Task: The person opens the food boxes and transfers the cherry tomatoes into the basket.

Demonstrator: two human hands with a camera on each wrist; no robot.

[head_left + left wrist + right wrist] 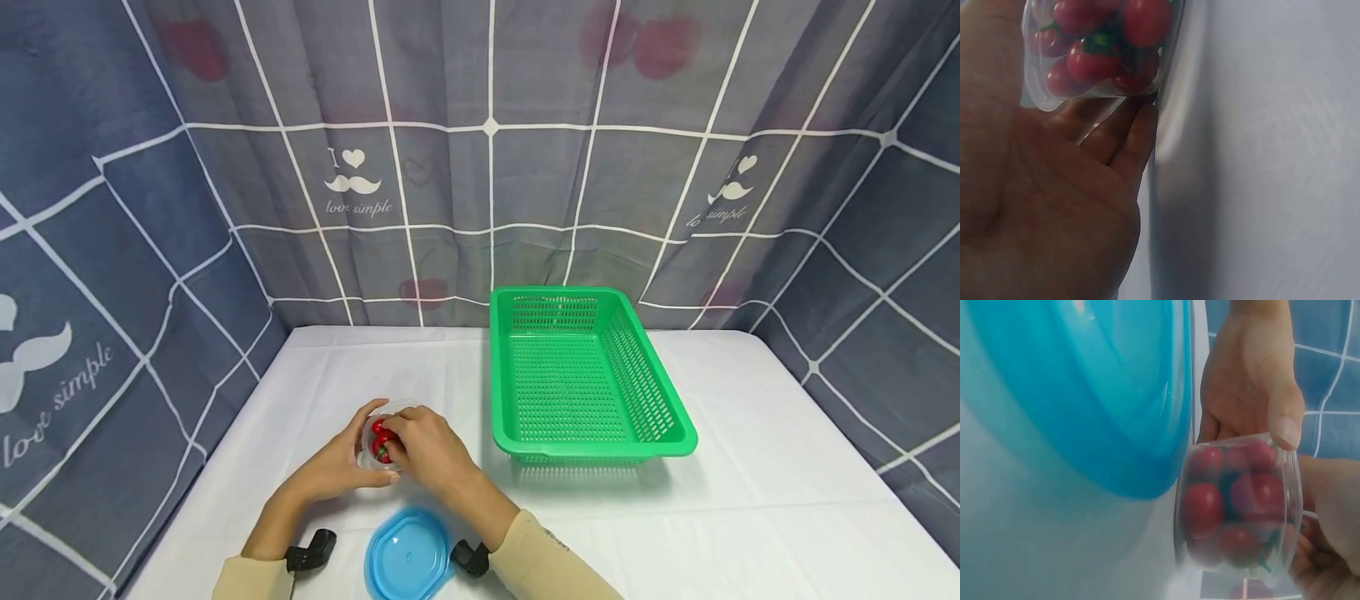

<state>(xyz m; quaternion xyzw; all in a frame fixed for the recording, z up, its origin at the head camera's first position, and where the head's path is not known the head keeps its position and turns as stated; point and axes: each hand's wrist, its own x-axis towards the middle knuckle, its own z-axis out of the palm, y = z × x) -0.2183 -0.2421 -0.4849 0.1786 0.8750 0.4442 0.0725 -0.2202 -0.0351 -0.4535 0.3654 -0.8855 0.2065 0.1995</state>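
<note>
A small clear plastic container (1294,494) stands on the white cloth, full of red cherry tomatoes (1202,509) with green stems. My left hand (330,471) holds it from the left side, thumb near the front and fingers round the far side. From the right, my right hand (437,450) reaches over the open top, thumb and fingertips among the tomatoes. Whether it pinches one is hidden. In the left wrist view, the container's wall and several tomatoes (1091,62) show beyond the palm. A blue lid (408,554) lies on the cloth nearer to me, between my forearms.
A green perforated plastic basket (592,448) stands to the right of my hands. White cloth (780,500) covers the table. Grey checked curtains (442,183) hang behind and at both sides. Black wrist straps (311,552) are on my wrists.
</note>
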